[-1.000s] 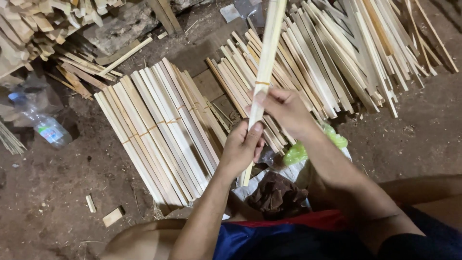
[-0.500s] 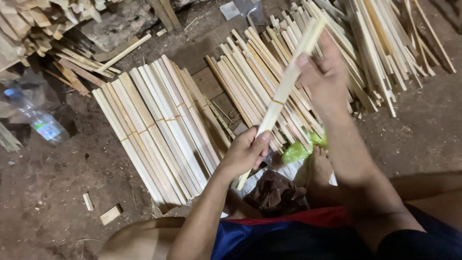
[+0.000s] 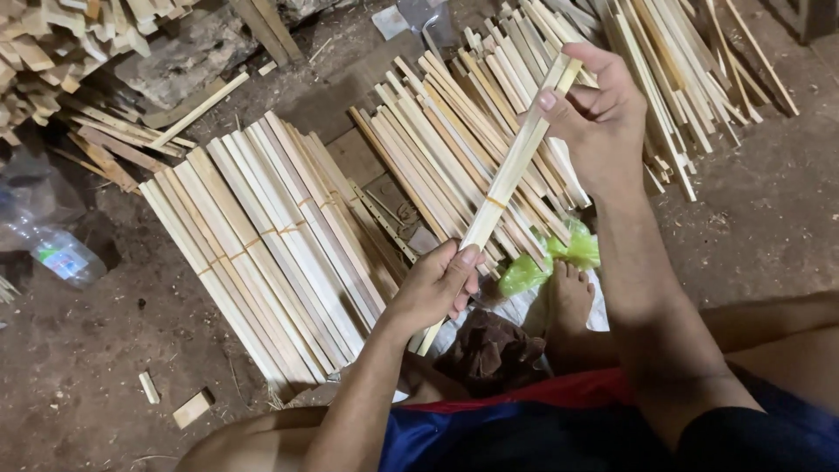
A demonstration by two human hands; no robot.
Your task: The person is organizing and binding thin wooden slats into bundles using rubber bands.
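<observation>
A thin bundle of pale bamboo strips (image 3: 509, 175) runs slantwise between both hands, with a thin band around its middle. My left hand (image 3: 434, 287) grips its lower end near my knee. My right hand (image 3: 592, 114) pinches the upper end, fingers curled over the tips. Under the bundle lies a loose pile of similar strips (image 3: 437, 149). A neat flat row of wider banded strips (image 3: 262, 245) lies to the left on the dirt floor. My bare foot (image 3: 570, 293) rests beside a green plastic bag (image 3: 559, 258).
A plastic water bottle (image 3: 59, 255) lies at the left edge. Stacked wood offcuts (image 3: 52, 44) fill the top left. More long strips (image 3: 682, 79) fan out at the top right. A dark brown cloth (image 3: 494, 350) sits by my leg. Small wood chips (image 3: 192, 408) dot the floor.
The bundle has tilted from nearly upright to a slant. My right hand slid up from its middle to its far tip. My left hand kept hold of the lower end.
</observation>
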